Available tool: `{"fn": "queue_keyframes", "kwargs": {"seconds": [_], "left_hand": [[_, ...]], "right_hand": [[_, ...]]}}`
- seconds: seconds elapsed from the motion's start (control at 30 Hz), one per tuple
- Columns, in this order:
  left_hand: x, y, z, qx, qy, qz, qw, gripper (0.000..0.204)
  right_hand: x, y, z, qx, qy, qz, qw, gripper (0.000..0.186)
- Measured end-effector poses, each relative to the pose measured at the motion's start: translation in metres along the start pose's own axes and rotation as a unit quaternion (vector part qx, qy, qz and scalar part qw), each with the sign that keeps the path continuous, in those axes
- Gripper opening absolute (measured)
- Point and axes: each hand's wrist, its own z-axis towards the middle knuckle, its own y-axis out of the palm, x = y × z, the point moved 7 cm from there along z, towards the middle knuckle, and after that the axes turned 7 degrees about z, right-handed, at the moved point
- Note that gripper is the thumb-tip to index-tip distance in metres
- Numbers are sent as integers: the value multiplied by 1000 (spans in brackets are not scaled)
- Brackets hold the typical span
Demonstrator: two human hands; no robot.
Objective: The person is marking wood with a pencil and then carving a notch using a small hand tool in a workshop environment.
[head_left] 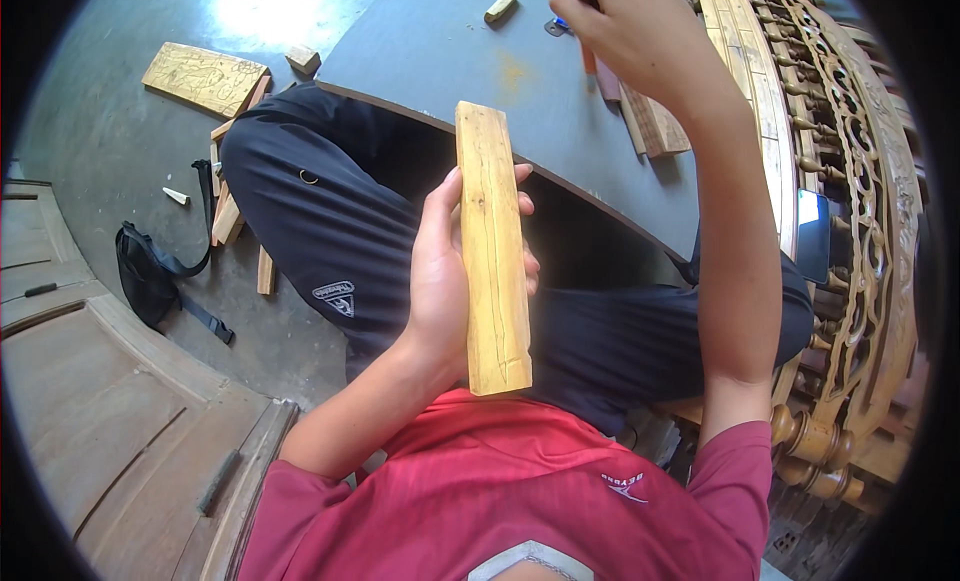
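My left hand [445, 271] is wrapped around a long pale yellow wooden board [492, 246], which lies over my lap and has thin pencil-like lines along its face. My right hand [615, 26] is raised at the top right over the grey work surface [430, 51], its fingers closed on an orange stick-like item [588, 53], partly hidden. Near it lie a small blue object [557, 26], slim rod-like items [630, 121] and a reddish wooden block [658, 121]. A small pale wood piece [500, 6] rests on the surface.
A patterned board [200, 76] and wood offcuts [230, 216] lie on the floor at left, with a black strap bag [140, 271]. A wooden panel [90, 411] fills the lower left. Carved railings [850, 161] line the right, beside a dark phone-like object [812, 236].
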Motion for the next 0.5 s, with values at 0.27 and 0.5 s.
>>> {"fn": "queue_keyframes", "kwargs": {"seconds": [0.27, 0.5], "left_hand": [[1, -6, -1, 11, 0, 26, 1000, 65], [1, -5, 0, 8, 3, -3, 1000, 64]], "right_hand": [[-5, 11, 7, -63, -46, 143, 987, 31], [31, 17, 6, -49, 27, 12, 998, 30]]}}
